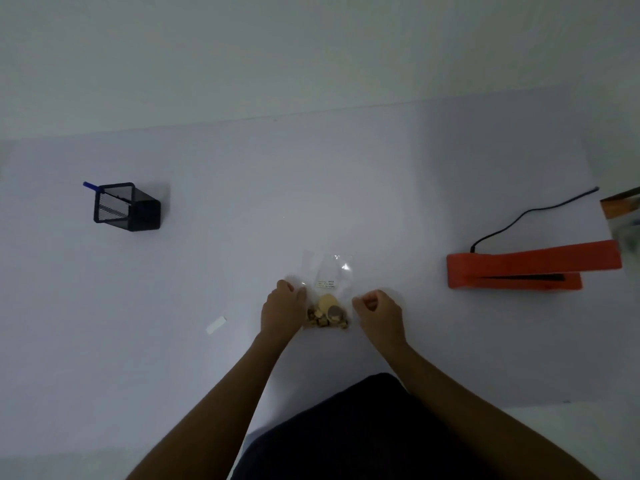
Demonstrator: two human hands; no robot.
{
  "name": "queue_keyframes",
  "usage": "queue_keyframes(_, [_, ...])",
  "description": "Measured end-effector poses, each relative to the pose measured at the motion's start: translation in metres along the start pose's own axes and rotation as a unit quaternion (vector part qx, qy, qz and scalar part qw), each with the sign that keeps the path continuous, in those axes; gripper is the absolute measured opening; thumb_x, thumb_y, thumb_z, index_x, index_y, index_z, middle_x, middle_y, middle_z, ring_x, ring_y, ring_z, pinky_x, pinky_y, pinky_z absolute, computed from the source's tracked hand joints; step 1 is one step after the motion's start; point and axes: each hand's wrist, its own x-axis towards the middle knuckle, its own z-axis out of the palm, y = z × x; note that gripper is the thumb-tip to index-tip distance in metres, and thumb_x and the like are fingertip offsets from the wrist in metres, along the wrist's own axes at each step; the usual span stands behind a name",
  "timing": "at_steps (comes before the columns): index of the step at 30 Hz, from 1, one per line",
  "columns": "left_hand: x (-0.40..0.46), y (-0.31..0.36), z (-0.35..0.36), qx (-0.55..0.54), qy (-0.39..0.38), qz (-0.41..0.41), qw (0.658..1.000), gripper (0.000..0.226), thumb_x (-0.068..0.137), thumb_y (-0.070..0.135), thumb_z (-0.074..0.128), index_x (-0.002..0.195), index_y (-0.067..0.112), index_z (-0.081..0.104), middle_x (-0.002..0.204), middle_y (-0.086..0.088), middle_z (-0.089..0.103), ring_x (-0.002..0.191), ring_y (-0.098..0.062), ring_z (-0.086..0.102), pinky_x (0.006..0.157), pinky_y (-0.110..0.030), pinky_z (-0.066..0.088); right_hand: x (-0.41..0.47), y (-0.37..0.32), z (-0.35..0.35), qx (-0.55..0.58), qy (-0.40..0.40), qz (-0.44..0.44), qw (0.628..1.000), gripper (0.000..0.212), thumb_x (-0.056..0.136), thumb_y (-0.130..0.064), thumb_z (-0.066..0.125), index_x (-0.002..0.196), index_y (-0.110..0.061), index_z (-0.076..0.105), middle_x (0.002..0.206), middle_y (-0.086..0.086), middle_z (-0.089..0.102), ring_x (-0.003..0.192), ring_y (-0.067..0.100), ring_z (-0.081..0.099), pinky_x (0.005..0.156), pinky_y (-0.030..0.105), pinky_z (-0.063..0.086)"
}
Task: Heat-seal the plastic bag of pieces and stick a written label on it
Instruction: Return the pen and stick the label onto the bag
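A clear plastic bag (pixel 329 268) lies flat on the white table in front of me, with several tan wooden pieces (pixel 327 315) bunched at its near end. A small written label (pixel 326 285) sits on the bag's middle. My left hand (pixel 283 306) rests on the bag's left edge, fingers curled onto the plastic. My right hand (pixel 379 311) sits just off the bag's right edge, fingers curled in; whether it pinches the plastic is unclear. The orange heat sealer (pixel 530 270) stands to the right, its arm slightly raised.
A black mesh pen holder (pixel 126 207) with a blue pen (pixel 90 186) stands at the far left. A white strip of backing paper (pixel 216 324) lies left of my left hand. The sealer's black cord (pixel 530 211) runs back right. A box corner (pixel 621 204) shows at the right edge.
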Motion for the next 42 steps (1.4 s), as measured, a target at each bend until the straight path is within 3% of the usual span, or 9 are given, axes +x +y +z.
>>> queue_keyframes(5, [-0.001,-0.013,0.001,-0.061,-0.088,-0.026,0.994,0.028,0.094,0.039,0.057,0.1,0.012,0.06,0.095,-0.003,0.067,0.083,-0.016,0.061,0.066,-0.027,0.046,-0.009,-0.012,0.022,0.027,-0.024,-0.022,0.999,0.012,0.086,-0.017,0.073,0.097,-0.015,0.066,0.083,-0.005,0.068,0.075,0.005,0.064,0.065,0.016,0.047])
queue_keyframes(11, [0.034,0.003,-0.046,-0.124,-0.045,-0.011,0.991,0.041,0.093,0.019,0.06,0.131,0.005,0.052,0.109,-0.007,0.063,0.105,-0.024,0.058,0.084,-0.027,0.043,0.035,-0.072,0.045,0.072,-0.015,-0.058,0.996,0.023,0.082,-0.006,0.072,0.103,-0.012,0.066,0.085,0.002,0.069,0.072,0.01,0.064,0.062,0.012,0.051])
queue_keyframes(15, [0.077,0.018,-0.078,-0.146,-0.018,0.0,0.989,0.047,0.093,0.02,0.058,0.137,0.006,0.049,0.126,-0.012,0.062,0.116,-0.029,0.058,0.097,-0.036,0.048,0.077,-0.117,0.062,0.056,-0.005,-0.08,0.995,0.023,0.083,-0.006,0.07,0.105,-0.011,0.066,0.088,0.005,0.069,0.073,0.015,0.065,0.068,0.026,0.056])
queue_keyframes(19, [0.114,0.024,-0.098,-0.153,-0.028,0.006,0.988,0.049,0.093,0.02,0.057,0.139,0.007,0.048,0.13,-0.013,0.06,0.118,-0.029,0.057,0.101,-0.041,0.047,0.105,-0.143,0.082,0.047,0.013,-0.087,0.995,0.02,0.085,-0.006,0.068,0.103,-0.01,0.066,0.089,0.007,0.07,0.074,0.017,0.064,0.055,0.006,0.047])
queue_keyframes(22, [0.128,0.024,-0.108,-0.149,-0.045,0.006,0.988,0.051,0.093,0.02,0.056,0.141,0.006,0.047,0.134,-0.013,0.057,0.122,-0.029,0.054,0.105,-0.041,0.045,0.115,-0.149,0.092,0.044,0.026,-0.088,0.995,0.019,0.085,-0.009,0.069,0.104,-0.009,0.066,0.09,0.007,0.07,0.076,0.017,0.064,0.054,0.005,0.044])
queue_keyframes(30, [0.118,0.023,-0.114,-0.122,-0.043,0.032,0.991,0.054,0.096,0.025,0.057,0.144,0.005,0.042,0.14,-0.013,0.053,0.127,-0.029,0.051,0.106,-0.039,0.042,0.097,-0.147,0.086,0.072,0.019,-0.082,0.994,0.032,0.089,-0.01,0.07,0.12,-0.006,0.062,0.103,0.01,0.069,0.09,0.018,0.063,0.086,0.03,0.053])
queue_keyframes(35, [0.079,0.039,-0.119,-0.134,0.05,0.115,0.983,0.045,0.096,0.031,0.059,0.134,0.007,0.052,0.13,-0.011,0.058,0.119,-0.026,0.055,0.099,-0.035,0.044,0.071,-0.153,0.042,0.088,0.032,-0.099,0.991,0.034,0.089,-0.023,0.073,0.121,-0.014,0.064,0.105,0.003,0.068,0.09,0.018,0.066,0.084,0.028,0.052])
queue_keyframes(38, [0.043,0.069,-0.109,-0.173,0.021,0.159,0.972,0.037,0.096,0.035,0.057,0.123,0.01,0.058,0.116,-0.005,0.064,0.108,-0.021,0.06,0.088,-0.028,0.044,0.048,-0.148,0.004,0.125,0.048,-0.12,0.984,0.029,0.09,-0.028,0.072,0.117,-0.019,0.066,0.101,-0.003,0.07,0.087,0.016,0.067,0.081,0.035,0.058])
queue_keyframes(42, [0.0,0.112,-0.074,-0.184,-0.038,0.198,0.962,0.05,0.092,0.048,0.06,0.126,0.012,0.056,0.117,-0.001,0.061,0.107,-0.017,0.058,0.089,-0.028,0.046,0.013,-0.115,-0.047,0.147,0.023,-0.125,0.981,0.024,0.092,-0.035,0.069,0.114,-0.029,0.065,0.105,-0.009,0.069,0.098,0.015,0.068,0.086,0.04,0.06])
